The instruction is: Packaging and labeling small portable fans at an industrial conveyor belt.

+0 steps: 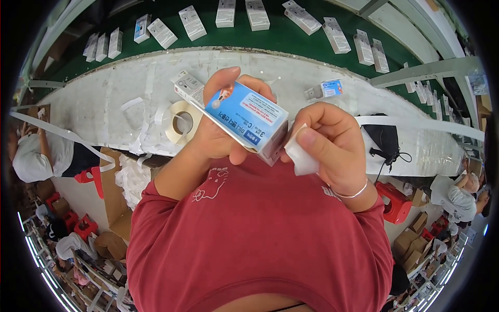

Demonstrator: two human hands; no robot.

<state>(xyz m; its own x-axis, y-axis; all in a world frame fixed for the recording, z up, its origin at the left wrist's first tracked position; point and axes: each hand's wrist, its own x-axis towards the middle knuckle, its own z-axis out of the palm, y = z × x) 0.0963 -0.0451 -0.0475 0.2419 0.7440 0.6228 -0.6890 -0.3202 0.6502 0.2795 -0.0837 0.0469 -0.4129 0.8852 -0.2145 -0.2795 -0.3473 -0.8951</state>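
A blue and white carton (254, 112) is tilted in front of my chest. My left hand (210, 138) is wrapped round it from below and behind, with fingers over its far edge. Close to the carton's right end, my right hand (335, 148) pinches a small white piece of thin, limp material (301, 156), whose exact kind I cannot make out. Behind my left hand a white carton (188, 87) lies on the worktable. A roll of pale tape or labels (170, 125) lies beside my left wrist.
Several cartons stand or lie along the green belt (291, 41) beyond the white worktable (270, 62). Another blue and white carton (325, 90) lies at right, near a black pouch (379, 138). A cardboard box of white scraps (132, 179) sits left. Other people sit at both sides.
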